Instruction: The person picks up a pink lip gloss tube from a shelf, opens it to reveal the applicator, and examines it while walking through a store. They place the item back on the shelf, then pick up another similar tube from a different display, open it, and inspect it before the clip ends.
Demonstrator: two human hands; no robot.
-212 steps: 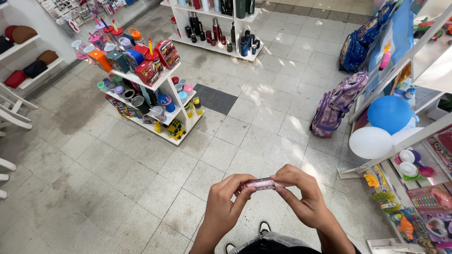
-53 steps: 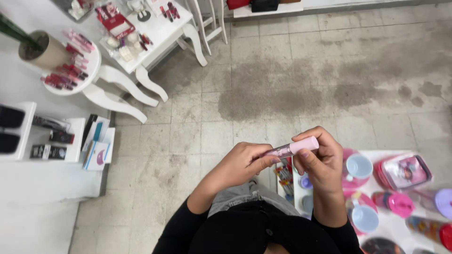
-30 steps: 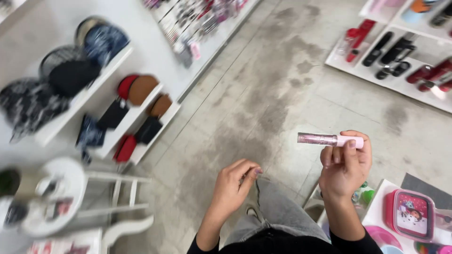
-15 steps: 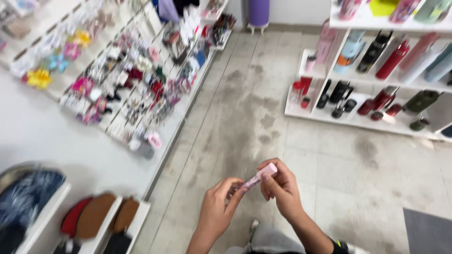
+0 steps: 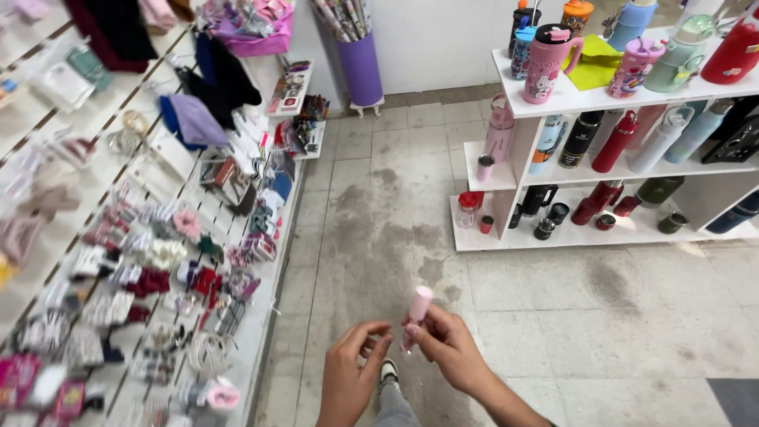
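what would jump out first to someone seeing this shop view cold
Low in the middle, the right hand holds a small pink tube upright by its lower end, with the left hand open just beside it. Upper right, a white shelf unit is packed with colourful bottles and tumblers, a pink lidded mug on its top tier. The left wall display is crowded with hair accessories and clothing.

A small gift and accessories shop, seen from its aisle.

Up and to the right of the fingers stands a white shelf unit (image 5: 553, 99) stocked with rows of drink bottles and tumblers (image 5: 545, 59) in pink, red, black and green. To the left, a slanted wall display (image 5: 158, 261) carries hair ties, clips and small packaged accessories, with folded clothing (image 5: 209, 71) above. Beyond, a purple bin (image 5: 361, 67) holds rolled wrapping paper. The tiled floor (image 5: 395, 205) is grey and stained.
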